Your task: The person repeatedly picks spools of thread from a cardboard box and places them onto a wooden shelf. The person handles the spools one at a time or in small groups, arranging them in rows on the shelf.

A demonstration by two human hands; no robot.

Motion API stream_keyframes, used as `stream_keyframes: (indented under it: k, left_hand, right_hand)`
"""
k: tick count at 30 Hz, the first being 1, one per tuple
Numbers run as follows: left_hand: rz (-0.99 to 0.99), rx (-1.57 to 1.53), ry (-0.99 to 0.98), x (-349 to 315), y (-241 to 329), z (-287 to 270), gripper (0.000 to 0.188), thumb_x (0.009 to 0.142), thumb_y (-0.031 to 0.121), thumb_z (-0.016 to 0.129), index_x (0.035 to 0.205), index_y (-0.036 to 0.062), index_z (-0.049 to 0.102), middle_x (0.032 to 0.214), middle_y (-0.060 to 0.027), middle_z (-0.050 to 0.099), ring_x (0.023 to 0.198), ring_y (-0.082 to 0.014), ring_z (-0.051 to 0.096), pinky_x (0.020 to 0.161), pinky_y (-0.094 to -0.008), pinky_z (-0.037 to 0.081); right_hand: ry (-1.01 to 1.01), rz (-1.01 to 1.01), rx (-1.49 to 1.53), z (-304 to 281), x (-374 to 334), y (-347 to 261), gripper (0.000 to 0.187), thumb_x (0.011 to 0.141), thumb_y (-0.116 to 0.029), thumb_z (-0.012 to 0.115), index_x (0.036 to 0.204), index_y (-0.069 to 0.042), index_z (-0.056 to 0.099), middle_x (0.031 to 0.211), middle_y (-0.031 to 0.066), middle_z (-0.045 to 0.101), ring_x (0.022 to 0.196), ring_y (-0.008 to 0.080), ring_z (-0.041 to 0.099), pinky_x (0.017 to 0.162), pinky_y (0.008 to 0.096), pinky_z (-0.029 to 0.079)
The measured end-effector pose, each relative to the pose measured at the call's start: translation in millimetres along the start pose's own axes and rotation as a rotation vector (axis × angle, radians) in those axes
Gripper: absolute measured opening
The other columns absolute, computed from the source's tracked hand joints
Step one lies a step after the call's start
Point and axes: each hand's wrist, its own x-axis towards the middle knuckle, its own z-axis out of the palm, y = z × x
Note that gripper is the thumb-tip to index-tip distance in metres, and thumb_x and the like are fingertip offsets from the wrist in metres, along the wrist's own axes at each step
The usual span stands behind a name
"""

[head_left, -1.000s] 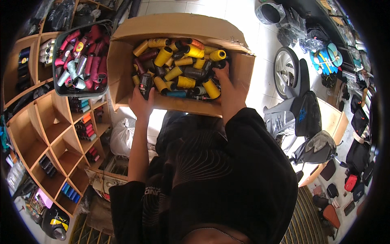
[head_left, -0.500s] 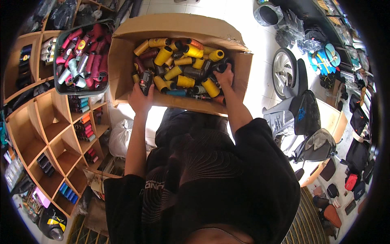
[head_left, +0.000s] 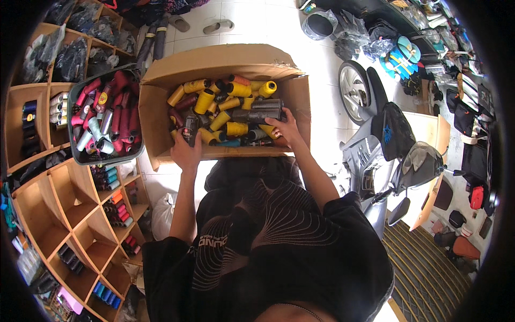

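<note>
An open cardboard box (head_left: 214, 56) in front of me holds many thread spools, mostly yellow, with dark, maroon, orange and blue ones among them. My left hand (head_left: 186, 152), at the box's near left, is closed around a black thread spool (head_left: 190, 127) standing nearly upright. On the right side of the box, my right hand (head_left: 286, 129) has its fingers closed at the end of a dark grey thread spool (head_left: 264, 114). A second dark spool (head_left: 267, 103) lies right beside that one. Yellow spools (head_left: 236, 129) lie between my two hands.
Left of the box stands a dark bin (head_left: 79, 144) of maroon and grey spools. Wooden cubby shelves (head_left: 58, 225) with sorted spools line the left side. A motor scooter (head_left: 370, 145) stands to the right. Slippers (head_left: 218, 27) lie on the tiled floor beyond.
My right hand has moved from the box's far right corner toward me, bringing a dark spool alongside another. My left hand still holds the black spool. The view has shifted.
</note>
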Motion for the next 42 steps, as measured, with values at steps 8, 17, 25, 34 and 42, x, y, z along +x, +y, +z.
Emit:
stream_keyframes:
  k: [8,17,25,34,42]
  left_hand:
    - [-0.276,-1.206,-0.448,12,12,-27,0.056,0.092,0.040,0.065,0.128,-0.0007,0.054,0.112,-0.0164,0.070,0.094,-0.0317,0.071,0.090,-0.0411,0.053]
    - [-0.348,-1.699,-0.772,9,39,-31,0.052,0.092,0.036,0.058,0.130,0.0001,0.053,0.116,-0.0202,0.068,0.094,-0.0342,0.071,0.090,-0.0458,0.055]
    - [-0.342,-1.531,-0.849,5,36,-19,0.049,0.092,0.033,0.064,0.128,0.0013,0.052,0.111,-0.0178,0.069,0.093,-0.0299,0.071,0.087,-0.0413,0.055]
    - [-0.315,-1.546,-0.939,-8,31,-46,0.056,0.088,0.020,0.071,0.134,0.0050,0.043,0.111,-0.0185,0.070,0.087,-0.0265,0.071,0.078,-0.0372,0.059]
    - [-0.333,-1.635,-0.732,-44,40,-66,0.049,0.093,0.027,0.064,0.132,0.0014,0.048,0.099,-0.0154,0.071,0.088,-0.0235,0.070,0.079,-0.0359,0.057]
  right_hand:
    - [-0.010,-0.153,-0.049,16,-20,-5,0.097,0.072,-0.022,0.091,0.149,-0.002,0.035,0.100,0.0135,0.069,0.069,0.0172,0.066,0.059,0.0300,0.054]
    - [0.340,-0.478,-0.836,21,-9,26,0.086,0.069,-0.032,0.090,0.142,-0.012,0.050,0.112,0.0178,0.068,0.098,0.0261,0.067,0.087,0.0389,0.053]
    - [0.262,-0.076,-0.224,24,-19,30,0.072,0.071,-0.026,0.086,0.133,-0.008,0.054,0.110,0.0146,0.069,0.094,0.0228,0.068,0.078,0.0373,0.056]
    - [-0.083,-0.095,0.255,37,-59,16,0.056,0.079,-0.003,0.071,0.130,0.007,0.051,0.117,0.0175,0.062,0.096,0.0274,0.067,0.084,0.0380,0.057]
    - [-0.525,-0.095,0.281,58,-75,-29,0.055,0.082,-0.010,0.060,0.135,0.004,0.052,0.123,0.0157,0.064,0.108,0.0274,0.065,0.096,0.0432,0.052]
